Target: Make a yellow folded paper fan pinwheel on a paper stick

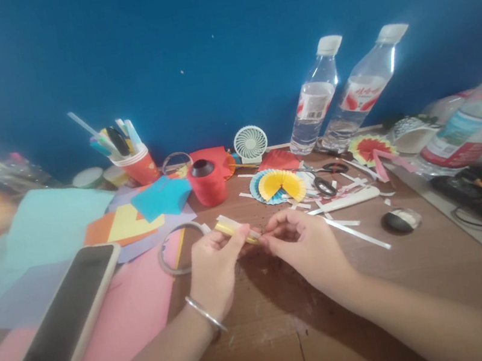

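My left hand point(218, 254), with a silver bangle at its wrist, pinches a small folded piece of yellow paper point(227, 227) between thumb and fingers. A pale strip shows along the paper's upper edge. At the paper's right end, the fingertips of my right hand point(298, 235) are pressed together; they hide what exactly they grip there. Just left of my left hand lies a roll of tape point(164, 255). Beyond the hands are a red cylinder with a black top point(209, 188) and a yellow pleated paper fan point(281, 185) on a blue one.
A phone point(60, 325) rests on coloured paper sheets point(137, 307) at left. Scissors point(326, 184), paper strips, a white-handled cutter point(351, 199) and a mouse point(401, 220) lie at right. Water bottles point(313, 102), a small fan point(250, 144) and a cup of pens point(138, 165) stand behind.
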